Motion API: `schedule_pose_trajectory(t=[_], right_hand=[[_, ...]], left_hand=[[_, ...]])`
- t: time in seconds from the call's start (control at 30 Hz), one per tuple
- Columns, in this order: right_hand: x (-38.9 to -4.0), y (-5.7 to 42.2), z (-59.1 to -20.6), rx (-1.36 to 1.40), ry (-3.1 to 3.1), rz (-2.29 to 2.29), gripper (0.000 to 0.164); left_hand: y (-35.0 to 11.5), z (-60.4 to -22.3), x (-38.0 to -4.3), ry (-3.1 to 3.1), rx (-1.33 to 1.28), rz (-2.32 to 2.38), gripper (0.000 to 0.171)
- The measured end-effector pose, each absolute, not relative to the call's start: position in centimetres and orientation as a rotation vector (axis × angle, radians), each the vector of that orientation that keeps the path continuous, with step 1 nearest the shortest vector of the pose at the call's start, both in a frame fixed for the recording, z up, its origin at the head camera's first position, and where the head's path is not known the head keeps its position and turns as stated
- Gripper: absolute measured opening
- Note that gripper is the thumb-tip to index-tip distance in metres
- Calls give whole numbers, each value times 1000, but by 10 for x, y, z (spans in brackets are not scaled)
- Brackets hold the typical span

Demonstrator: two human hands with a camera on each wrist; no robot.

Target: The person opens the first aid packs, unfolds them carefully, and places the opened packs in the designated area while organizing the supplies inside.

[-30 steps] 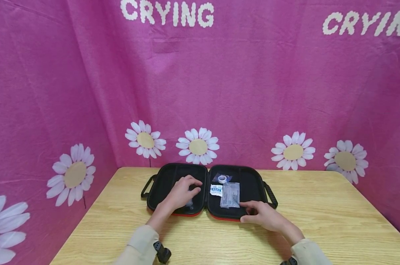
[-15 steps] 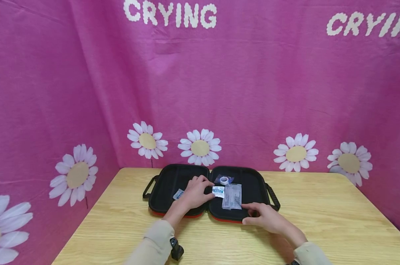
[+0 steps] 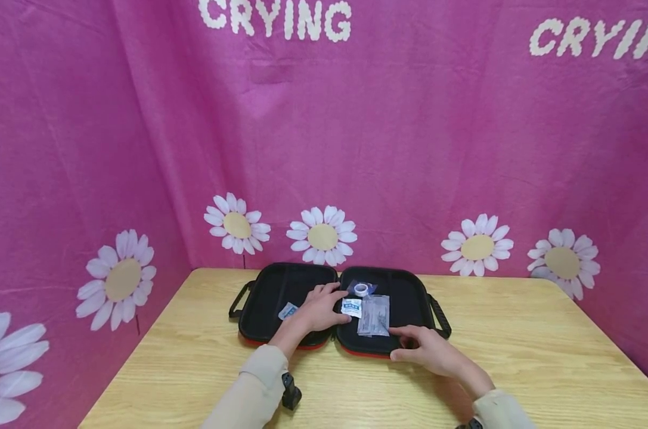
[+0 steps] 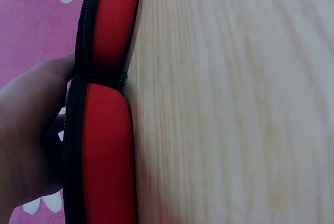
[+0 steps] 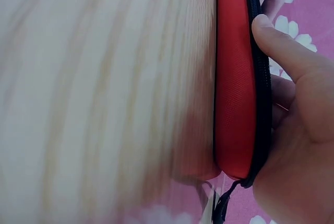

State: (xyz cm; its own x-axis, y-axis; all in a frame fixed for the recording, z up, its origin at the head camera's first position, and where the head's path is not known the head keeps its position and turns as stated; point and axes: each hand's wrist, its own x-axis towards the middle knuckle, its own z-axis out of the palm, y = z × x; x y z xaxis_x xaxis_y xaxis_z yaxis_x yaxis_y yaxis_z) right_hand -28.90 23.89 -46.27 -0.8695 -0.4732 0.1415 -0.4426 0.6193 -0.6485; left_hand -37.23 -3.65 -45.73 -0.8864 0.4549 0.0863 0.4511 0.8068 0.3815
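A red zip case with black lining (image 3: 263, 298) lies unfolded on the table. Its right half holds a white-and-blue packet (image 3: 352, 307), grey clear-wrapped packets (image 3: 374, 316) and a white tape roll (image 3: 361, 289) in a plastic bag. Over the hinge, my left hand (image 3: 319, 308) has its thumb and fingers spread beside the white-and-blue packet. At the front right, my right hand (image 3: 428, 348) grips the case rim, thumb (image 5: 276, 38) on the zip edge and fingers inside, its index fingertip by the grey packets. Left of my left hand lies a small packet (image 3: 288, 311).
The wooden table (image 3: 195, 369) extends in front of and on both sides of the case. Carry handles (image 3: 240, 300) stick out at the case's ends. A pink curtain (image 3: 399, 149) with daisies hangs behind and beside the table.
My left hand has moved right from the left half to the white-and-blue packet, uncovering the small packet in the left half. My right hand has stayed at the rim.
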Motion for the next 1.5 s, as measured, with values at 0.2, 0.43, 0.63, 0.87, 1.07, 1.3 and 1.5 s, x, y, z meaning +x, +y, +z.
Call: schedule_pose_trajectory(t=[0.2, 0.43, 0.63, 0.87, 1.07, 1.3, 1.5], right_hand=[[-290, 240, -461, -789, 2795, -1088, 56], [-289, 240, -460, -788, 2791, -1070, 57], [-289, 241, -461, -811, 2817, -1039, 57], [-289, 241, -461, -792, 2801, -1038, 58], [-289, 240, -461, -787, 2801, -1050, 58], [-290, 240, -462, -788, 2799, -1055, 59], [-290, 240, -463, -792, 2782, -1078, 57]], left_hand=[[-32, -453, -372, 3007, 714, 610, 59], [-30, -452, -375, 3026, 660, 596, 51], [-29, -456, -376, 3008, 666, 705, 51], [-28, -457, -377, 2986, 642, 681, 53], [-29, -456, -376, 2976, 655, 776, 47], [-34, -458, -372, 3000, 742, 1003, 50], [-44, -450, -367, 2982, 694, 1195, 54]])
